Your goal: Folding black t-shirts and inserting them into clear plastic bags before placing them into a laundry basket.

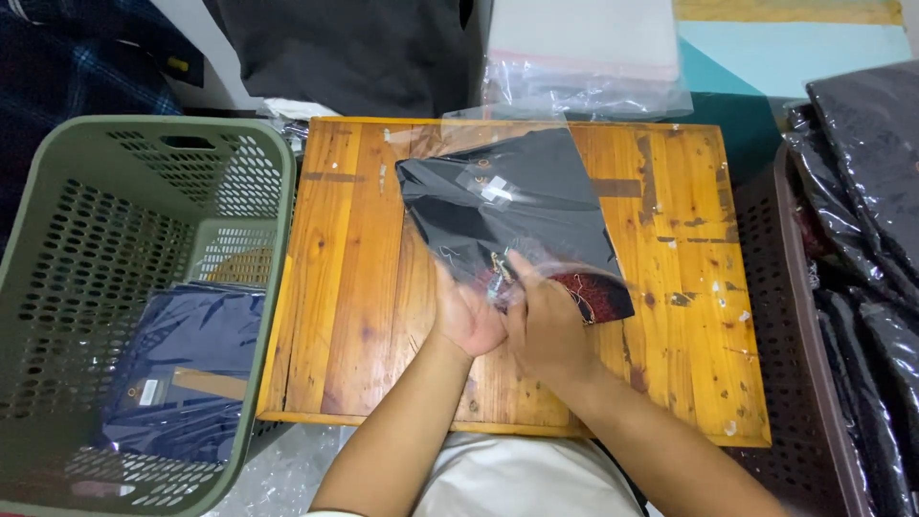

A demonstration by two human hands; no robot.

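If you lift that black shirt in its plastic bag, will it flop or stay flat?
The bagged shirt would probably flop: it is folded cloth in thin film with nothing stiff showing. The glossy bag looks slippery, so it may slide on the wooden table. Both hands, left hand and right hand, press its near edge.

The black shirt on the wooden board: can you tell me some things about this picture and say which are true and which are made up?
1. Both hands, left hand and right hand, are at the near edge of the folded black garment. True.
2. The garment lies on a glass table. False: it lies on a wooden board.
3. The green basket holds a bagged dark blue garment. True.
4. The green basket is on the person's right. False: it is on the left.
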